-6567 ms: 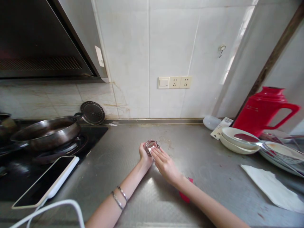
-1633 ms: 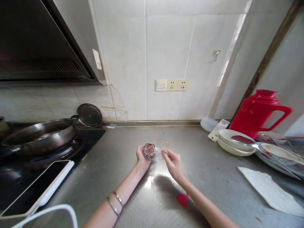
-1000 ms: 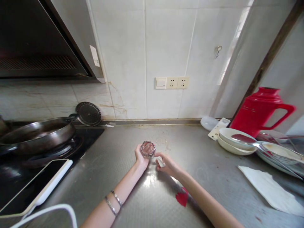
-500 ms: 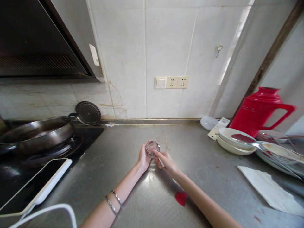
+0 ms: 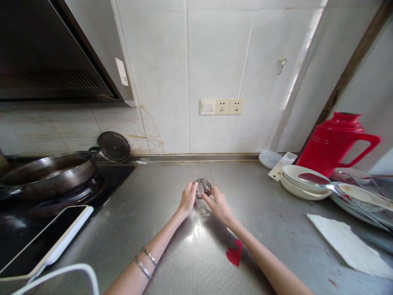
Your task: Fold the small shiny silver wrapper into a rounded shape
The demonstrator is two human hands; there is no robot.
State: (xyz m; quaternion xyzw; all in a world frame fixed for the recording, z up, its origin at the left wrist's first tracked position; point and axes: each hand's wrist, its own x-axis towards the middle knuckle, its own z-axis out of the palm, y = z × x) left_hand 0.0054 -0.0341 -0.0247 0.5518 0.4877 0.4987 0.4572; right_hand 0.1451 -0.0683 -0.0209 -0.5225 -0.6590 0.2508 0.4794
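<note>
A small clear glass (image 5: 203, 187) stands on the steel counter (image 5: 159, 213) in the middle of the view. My left hand (image 5: 188, 198) is wrapped round its left side. My right hand (image 5: 218, 202) touches its right side with pinched fingers; anything held in them is too small to make out. Both forearms reach in from the bottom edge. Two thin bracelets (image 5: 145, 262) ring my left wrist.
A dark pan (image 5: 49, 172) sits on the hob at left, with a phone (image 5: 46, 241) and white cable (image 5: 61, 274) in front. At right stand a red jug (image 5: 337, 141), stacked plates (image 5: 303, 180) and a white paper sheet (image 5: 346, 241). A red scrap (image 5: 235, 252) lies under my right forearm.
Both hands and the glass have shifted slightly away from me. The right hand, which held a small white piece beside the glass, has closed in on the glass's right side.
</note>
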